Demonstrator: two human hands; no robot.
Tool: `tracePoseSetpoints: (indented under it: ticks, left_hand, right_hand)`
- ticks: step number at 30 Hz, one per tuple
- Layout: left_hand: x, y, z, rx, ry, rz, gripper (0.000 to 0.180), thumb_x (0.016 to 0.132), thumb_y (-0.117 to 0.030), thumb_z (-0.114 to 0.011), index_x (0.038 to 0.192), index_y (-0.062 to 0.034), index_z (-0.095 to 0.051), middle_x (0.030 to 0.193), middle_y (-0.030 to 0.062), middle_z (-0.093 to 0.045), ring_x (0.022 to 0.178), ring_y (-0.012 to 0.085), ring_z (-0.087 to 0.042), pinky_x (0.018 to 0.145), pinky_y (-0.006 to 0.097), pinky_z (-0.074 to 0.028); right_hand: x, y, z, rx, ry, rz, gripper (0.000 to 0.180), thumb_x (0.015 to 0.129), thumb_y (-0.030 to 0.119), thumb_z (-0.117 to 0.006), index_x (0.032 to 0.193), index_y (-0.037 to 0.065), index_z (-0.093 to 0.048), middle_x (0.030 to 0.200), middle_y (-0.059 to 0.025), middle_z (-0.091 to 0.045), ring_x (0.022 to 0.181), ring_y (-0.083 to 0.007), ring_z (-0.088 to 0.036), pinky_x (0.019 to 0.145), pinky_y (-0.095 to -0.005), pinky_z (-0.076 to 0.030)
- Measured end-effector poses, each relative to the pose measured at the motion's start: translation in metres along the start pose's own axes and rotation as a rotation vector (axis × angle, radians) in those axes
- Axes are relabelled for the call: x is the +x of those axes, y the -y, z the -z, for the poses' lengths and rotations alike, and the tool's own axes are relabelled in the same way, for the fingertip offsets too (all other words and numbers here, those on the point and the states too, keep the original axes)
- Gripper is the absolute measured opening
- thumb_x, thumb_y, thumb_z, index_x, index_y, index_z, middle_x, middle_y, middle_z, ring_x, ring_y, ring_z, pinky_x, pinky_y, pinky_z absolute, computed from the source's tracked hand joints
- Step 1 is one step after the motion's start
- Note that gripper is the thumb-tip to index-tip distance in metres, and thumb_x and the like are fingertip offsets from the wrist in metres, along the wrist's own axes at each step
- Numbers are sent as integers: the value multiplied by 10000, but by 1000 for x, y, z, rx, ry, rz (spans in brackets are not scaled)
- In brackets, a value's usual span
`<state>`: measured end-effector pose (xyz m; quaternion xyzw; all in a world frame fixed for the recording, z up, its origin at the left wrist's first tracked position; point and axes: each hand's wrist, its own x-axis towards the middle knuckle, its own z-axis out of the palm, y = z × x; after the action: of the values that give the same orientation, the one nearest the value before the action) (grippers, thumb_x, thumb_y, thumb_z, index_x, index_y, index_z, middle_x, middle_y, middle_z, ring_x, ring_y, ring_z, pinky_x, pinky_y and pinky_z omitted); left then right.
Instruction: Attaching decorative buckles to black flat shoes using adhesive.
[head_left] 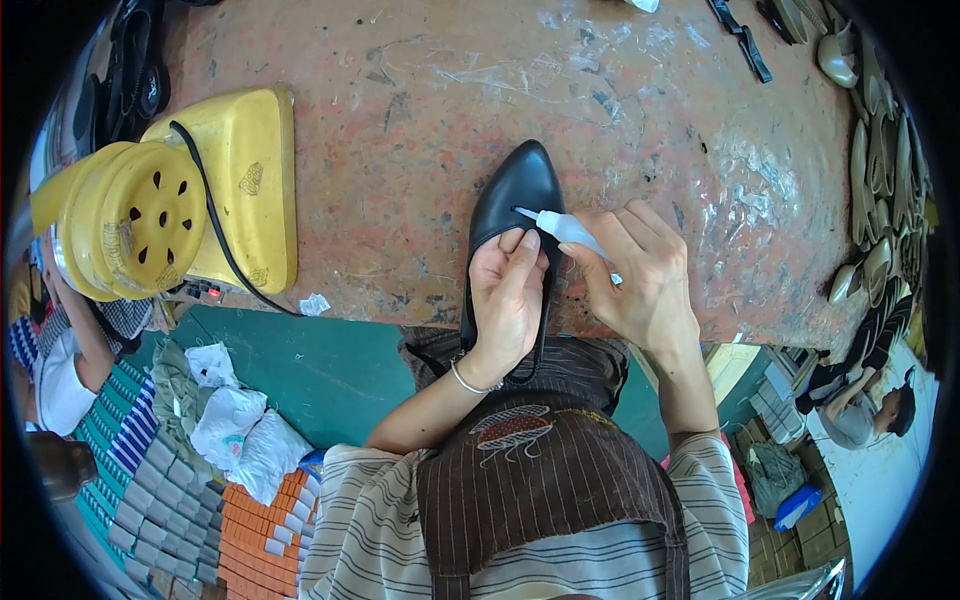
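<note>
A black pointed-toe shoe [520, 183] lies at the near edge of the table, its toe directed away from me. My left hand [507, 290] is closed on it, the fingers tucked into its opening and the thumb near the front edge of the upper. In my right hand [637, 265] is a small white squeeze bottle [565, 227] with a narrow tip, tilted to the left. The tip meets a small dark spot on the shoe's upper, just ahead of my left fingertips. Part of the bottle is hidden behind my right fingers.
A yellow machine [165, 210] with a round vented head and a black cord [215, 200] stands at the left of the worn table [390, 150]. Beige shoes [875, 220] line the right edge, dark shoes [135, 60] the far left. Other people appear at both sides.
</note>
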<state>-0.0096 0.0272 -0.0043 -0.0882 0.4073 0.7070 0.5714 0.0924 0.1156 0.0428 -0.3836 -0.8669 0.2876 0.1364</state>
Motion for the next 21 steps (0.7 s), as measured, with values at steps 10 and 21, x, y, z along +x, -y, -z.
tracePoseSetpoints:
  ticks: [10,21]
  left_hand:
    - [3,1,5,-13,-13,-5,98,948,-18,-511,861,-50,-544,849,-26,-534,765,42,-460,717,225,-389]
    - [2,6,15,37,21,-42,172,908,6,-536,802,-109,-465,794,-27,-449,829,89,-473,786,270,-377]
  right_hand:
    - [-8,-22,5,206,-20,-80,203,753,81,-704,930,0,-646,840,-112,-645,754,-250,-586,662,-343,-478]
    - [15,-82,-34,81,-392,-80,337,815,-16,-576,1144,52,-560,1239,-91,-583,1262,-321,-461,1090,-506,-276]
